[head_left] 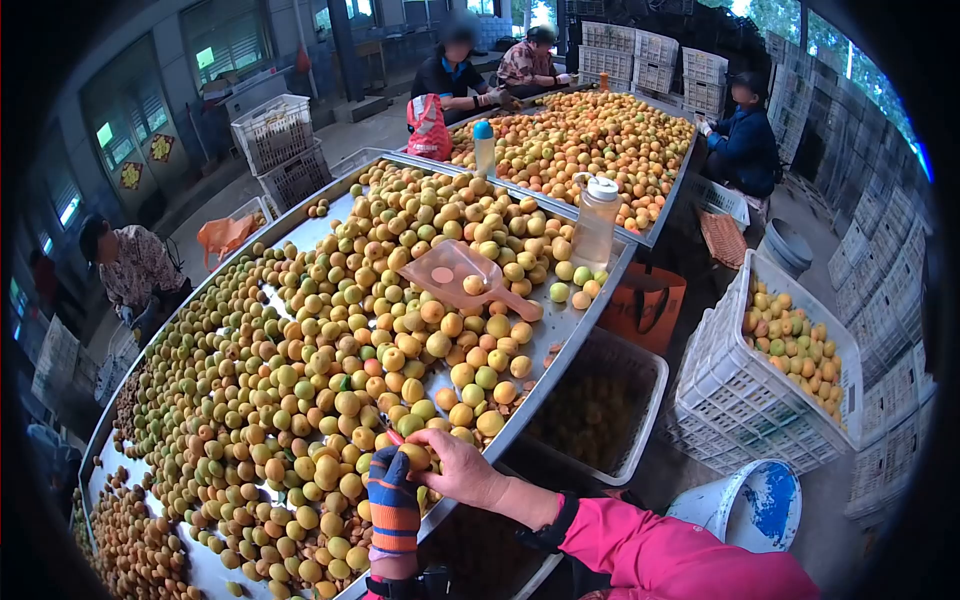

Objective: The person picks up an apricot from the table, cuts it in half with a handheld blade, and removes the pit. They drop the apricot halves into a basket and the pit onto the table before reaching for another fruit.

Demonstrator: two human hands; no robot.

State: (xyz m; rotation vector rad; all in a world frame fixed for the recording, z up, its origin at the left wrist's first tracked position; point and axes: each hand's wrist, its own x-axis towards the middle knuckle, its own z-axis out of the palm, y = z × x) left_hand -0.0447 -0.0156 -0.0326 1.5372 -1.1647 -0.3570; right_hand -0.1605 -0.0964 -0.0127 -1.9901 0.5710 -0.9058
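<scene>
My left hand [393, 510], in a blue and orange striped glove, is closed with its fingers curled against an apricot [416, 457]. What lies inside those fingers is hidden. My bare right hand [462, 468] grips the same apricot from the right, its fingers bent around it. A thin red piece [394, 437] sticks up between the fingertips of both hands; its kind does not show. Both hands are over the near edge of a metal table [560, 360] heaped with apricots [300, 370]. A pinkish translucent scoop [455, 272] rests on the heap ahead.
A water bottle [597, 222] and a blue-capped bottle [484, 150] stand at the table's far end. Beneath the right edge is a dark-filled crate [655, 395]. White crates [745, 400] with apricots and a bucket [745, 505] are on the right. Several people sit around the tables.
</scene>
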